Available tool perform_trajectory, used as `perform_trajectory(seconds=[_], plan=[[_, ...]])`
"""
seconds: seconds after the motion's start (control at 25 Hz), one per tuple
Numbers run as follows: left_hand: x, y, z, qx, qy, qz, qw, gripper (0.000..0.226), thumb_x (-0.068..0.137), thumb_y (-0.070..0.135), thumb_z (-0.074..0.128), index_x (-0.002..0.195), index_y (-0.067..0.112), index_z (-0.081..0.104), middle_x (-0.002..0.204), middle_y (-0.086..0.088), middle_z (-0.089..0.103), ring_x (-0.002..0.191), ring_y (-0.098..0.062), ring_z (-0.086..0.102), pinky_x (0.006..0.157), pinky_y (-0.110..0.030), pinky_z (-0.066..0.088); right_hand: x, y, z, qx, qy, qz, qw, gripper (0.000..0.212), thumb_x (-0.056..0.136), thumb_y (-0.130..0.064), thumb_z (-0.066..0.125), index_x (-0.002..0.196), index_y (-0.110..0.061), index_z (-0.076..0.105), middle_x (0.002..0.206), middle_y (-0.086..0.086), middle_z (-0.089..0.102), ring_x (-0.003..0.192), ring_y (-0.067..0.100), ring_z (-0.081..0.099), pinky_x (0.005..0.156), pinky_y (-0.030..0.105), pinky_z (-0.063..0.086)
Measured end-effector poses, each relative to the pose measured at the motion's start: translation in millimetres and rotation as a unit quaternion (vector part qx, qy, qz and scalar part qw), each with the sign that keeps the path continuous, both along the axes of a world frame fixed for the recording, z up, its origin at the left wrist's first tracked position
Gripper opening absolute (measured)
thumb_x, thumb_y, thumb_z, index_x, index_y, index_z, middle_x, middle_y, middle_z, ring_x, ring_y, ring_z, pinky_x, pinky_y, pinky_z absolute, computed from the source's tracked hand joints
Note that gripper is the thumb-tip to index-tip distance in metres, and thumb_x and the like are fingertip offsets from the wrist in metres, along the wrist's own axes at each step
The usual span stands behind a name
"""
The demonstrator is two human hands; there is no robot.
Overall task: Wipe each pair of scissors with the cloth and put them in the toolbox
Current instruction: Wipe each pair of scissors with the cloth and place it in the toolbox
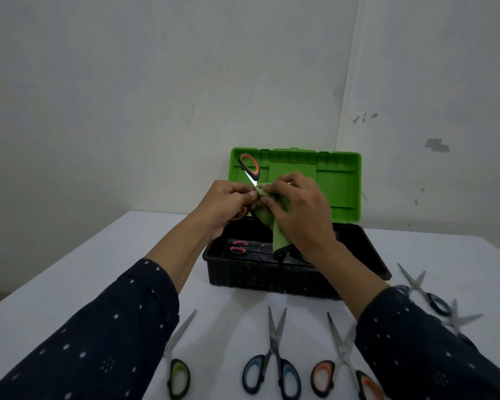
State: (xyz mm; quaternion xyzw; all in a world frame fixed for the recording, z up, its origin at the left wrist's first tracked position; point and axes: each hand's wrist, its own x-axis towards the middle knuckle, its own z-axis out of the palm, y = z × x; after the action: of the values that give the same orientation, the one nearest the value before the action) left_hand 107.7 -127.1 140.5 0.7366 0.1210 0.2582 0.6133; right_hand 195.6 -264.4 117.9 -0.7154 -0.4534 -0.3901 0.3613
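Green cloth (275,226) pinched in your right hand (300,210) round a blade; left hand (225,206) grips orange scissors (252,179) spread open above the toolbox (257,280), so each blade's reachable, short drop after.

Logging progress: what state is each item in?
Black plastic toolbox with green lid: open, lid upright.
Orange-and-black-handled scissors: opened wide, gripped by left hand.
Green cloth: pinched against those scissors by right hand.
Pink-handled scissors: lying inside toolbox.
Blue-handled scissors: on white table, blades apart.
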Motion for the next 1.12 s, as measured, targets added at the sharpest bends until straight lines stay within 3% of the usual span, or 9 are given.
perform_trajectory(seconds=[0.12, 0.28, 0.36, 0.48, 0.64, 0.84, 0.96, 1.04, 1.12], plan=[[0, -1, 0, 0.007, 0.002, 0.009, 1.000, 0.012, 0.092, 0.004, 0.060, 0.091, -0.002, 0.070, 0.081, -0.020, 0.061, 0.080, -0.027, 0.044, 0.064, -0.028, 0.035, 8, 2, 2, -0.009, 0.000, 0.004, 1.000, 0.012, 0.088, -0.023, 0.071, 0.097, -0.019, 0.078, 0.083, -0.001, 0.059, 0.075, 0.020, 0.052, 0.059, 0.029, 0.035], [-8, 8, -2, 0.005, 0.000, 0.012, 1.000, 0.012, 0.091, 0.004, 0.061, 0.087, 0.004, 0.072, 0.060, -0.002, 0.062, 0.064, -0.019, 0.043, 0.059, -0.023, 0.033, 35, -12, 9, 0.003, 0.084, -0.046, 0.995, 0.016, 0.088, -0.025, 0.071, 0.101, -0.018, 0.078, 0.080, -0.003, 0.055, 0.077, 0.024, 0.056, 0.065, 0.026, 0.029], [-11, 12, -2, 0.014, -0.001, 0.010, 1.000, 0.014, 0.091, 0.005, 0.061, 0.084, 0.007, 0.074, 0.061, -0.002, 0.062, 0.062, -0.016, 0.044, 0.059, -0.023, 0.033, 41, -23, 12, 0.037, 0.128, -0.061, 0.989, 0.018, 0.088, -0.025, 0.071, 0.103, -0.019, 0.077, 0.082, -0.001, 0.060, 0.080, 0.025, 0.060, 0.067, 0.026, 0.031], [-11, 10, 0, 0.018, -0.004, 0.005, 1.000, 0.017, 0.091, 0.003, 0.060, 0.081, 0.006, 0.073, 0.073, -0.017, 0.056, 0.064, -0.021, 0.037, 0.058, -0.026, 0.027, 15, -21, 18, 0.081, 0.056, -0.014, 0.995, 0.016, 0.085, -0.022, 0.073, 0.101, -0.021, 0.078, 0.082, -0.001, 0.063, 0.076, 0.019, 0.056, 0.065, 0.028, 0.037], [-11, 0, 2, 0.037, -0.012, -0.014, 0.999, 0.018, 0.090, -0.004, 0.057, 0.085, 0.006, 0.071, 0.074, -0.017, 0.052, 0.058, -0.018, 0.035, 0.051, -0.022, 0.025, -18, 4, 9, -0.010, -0.044, 0.036, 0.998, 0.014, 0.088, -0.024, 0.072, 0.099, -0.021, 0.078, 0.083, -0.002, 0.064, 0.076, 0.019, 0.049, 0.057, 0.030, 0.039], [-12, 8, -4, 0.023, -0.019, 0.027, 0.999, 0.012, 0.091, -0.001, 0.059, 0.088, 0.003, 0.070, 0.069, -0.013, 0.054, 0.064, -0.021, 0.037, 0.052, -0.023, 0.029, 3, 10, -1, -0.026, -0.032, -0.001, 0.999, 0.016, 0.090, -0.026, 0.067, 0.098, -0.016, 0.078, 0.080, -0.002, 0.058, 0.074, 0.017, 0.044, 0.053, 0.025, 0.031], [-15, 15, -7, 0.018, 0.004, 0.041, 0.999, 0.012, 0.091, -0.001, 0.060, 0.095, -0.004, 0.070, 0.059, -0.005, 0.058, 0.057, -0.017, 0.040, 0.047, -0.016, 0.033, 25, 0, 4, 0.007, 0.043, -0.050, 0.998, 0.016, 0.090, -0.026, 0.070, 0.100, -0.016, 0.077, 0.079, -0.009, 0.050, 0.074, 0.017, 0.048, 0.055, 0.017, 0.023], [-15, 16, -7, 0.015, 0.009, 0.043, 0.999, 0.011, 0.091, 0.000, 0.060, 0.090, 0.000, 0.071, 0.058, -0.005, 0.059, 0.058, -0.018, 0.041, 0.050, -0.019, 0.033, 25, -7, 5, 0.040, 0.038, -0.015, 0.998, 0.014, 0.088, -0.023, 0.071, 0.100, -0.017, 0.077, 0.081, -0.007, 0.056, 0.077, 0.020, 0.054, 0.058, 0.021, 0.031], [-12, 12, -4, 0.009, 0.005, 0.045, 0.999, 0.011, 0.091, 0.001, 0.060, 0.090, 0.000, 0.071, 0.067, -0.013, 0.059, 0.065, -0.022, 0.044, 0.057, -0.024, 0.035, 13, -6, -1, 0.003, -0.031, 0.050, 0.998, 0.014, 0.087, -0.019, 0.071, 0.100, -0.019, 0.078, 0.089, -0.002, 0.067, 0.080, 0.021, 0.056, 0.063, 0.029, 0.042]])
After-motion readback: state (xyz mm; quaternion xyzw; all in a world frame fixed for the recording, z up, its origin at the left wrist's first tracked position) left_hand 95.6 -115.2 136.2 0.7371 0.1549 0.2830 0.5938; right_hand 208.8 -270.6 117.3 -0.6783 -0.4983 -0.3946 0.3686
